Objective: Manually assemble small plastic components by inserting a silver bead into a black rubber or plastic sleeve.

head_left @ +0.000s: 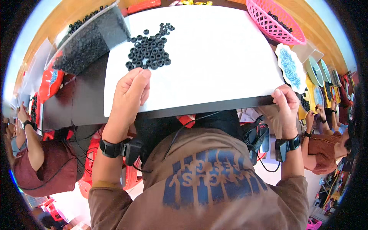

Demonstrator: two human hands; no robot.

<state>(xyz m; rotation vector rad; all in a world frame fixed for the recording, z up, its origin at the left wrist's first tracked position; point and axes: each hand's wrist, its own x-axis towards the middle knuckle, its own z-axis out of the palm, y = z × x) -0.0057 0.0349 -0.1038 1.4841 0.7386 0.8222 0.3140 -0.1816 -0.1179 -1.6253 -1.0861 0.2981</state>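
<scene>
A loose cluster of black rings lies on the white board, left of its middle. Smaller black pieces are scattered just beyond the cluster. At the near side of the rings is my left hand, thumb pressed to the curled fingers; anything inside the pinch is hidden. My right hand is closed at the board's near right corner, fingers curled under the thumb. Whatever it may hold cannot be made out.
A clear bin of black pieces stands at the left, above a red dish. At the right are a pink basket and a white scalloped dish with blue bits. Other people sit on both sides.
</scene>
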